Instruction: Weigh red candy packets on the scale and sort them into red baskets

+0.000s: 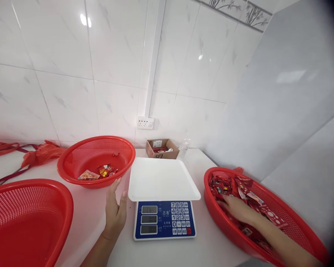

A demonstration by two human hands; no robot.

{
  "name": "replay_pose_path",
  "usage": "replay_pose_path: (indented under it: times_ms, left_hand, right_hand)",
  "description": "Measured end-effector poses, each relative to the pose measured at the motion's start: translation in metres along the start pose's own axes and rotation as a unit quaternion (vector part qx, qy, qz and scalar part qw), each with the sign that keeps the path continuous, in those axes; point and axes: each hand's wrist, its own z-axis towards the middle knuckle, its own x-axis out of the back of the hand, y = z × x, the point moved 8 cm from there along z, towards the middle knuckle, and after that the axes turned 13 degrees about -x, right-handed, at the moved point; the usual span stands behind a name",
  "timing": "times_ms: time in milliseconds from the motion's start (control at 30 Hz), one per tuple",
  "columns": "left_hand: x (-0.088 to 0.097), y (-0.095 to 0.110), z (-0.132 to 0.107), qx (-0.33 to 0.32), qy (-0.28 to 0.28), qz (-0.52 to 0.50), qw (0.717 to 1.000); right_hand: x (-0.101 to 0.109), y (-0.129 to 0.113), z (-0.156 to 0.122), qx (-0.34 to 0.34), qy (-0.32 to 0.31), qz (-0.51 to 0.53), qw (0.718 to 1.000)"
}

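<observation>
My left hand (pixel 115 209) is raised over the table just left of the digital scale (pixel 164 220), thumb and fingers apart, holding nothing. The scale has a bare white pan (pixel 163 180) and a blue panel with number keys. On the right, my right hand (pixel 235 209) reaches into a red plastic basket (pixel 217 215) and rests among small red wrapped packets (pixel 242 185). Its fingertips are sunk among the packets, so I cannot see whether they grip one. A few more packets (pixel 105 170) lie in another red basket (pixel 96 142), behind my left hand.
A third red basket (pixel 68 207) fills the near left. Red plastic bags (pixel 41 154) lie at the far left. Against the tiled wall stand a small cardboard box (pixel 163 154) and a clear plastic bottle (pixel 184 148). A grey panel (pixel 289 100) borders the right side.
</observation>
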Motion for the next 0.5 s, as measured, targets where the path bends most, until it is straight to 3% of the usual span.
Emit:
replay_pose_path:
  times_ms: [100, 233, 367, 500]
  left_hand:
    - [-0.001, 0.000, 0.001, -0.005, -0.001, 0.004, 1.000]
    - [-0.003, 0.000, 0.001, -0.023, -0.010, 0.013, 1.000]
    - [-0.004, -0.004, 0.000, -0.031, -0.015, 0.026, 0.999]
    - [0.001, -0.002, 0.001, -0.065, 0.006, 0.034, 0.997]
  right_hand:
    - [0.036, -0.013, 0.000, -0.008, 0.077, -0.048, 0.996]
    - [0.061, -0.075, -0.016, 0.055, 0.100, 0.048, 0.992]
    - [0.031, -0.158, -0.030, 0.165, -0.032, 0.150, 0.974]
    - [0.000, -0.210, -0.029, 0.225, -0.079, 0.175, 0.955]
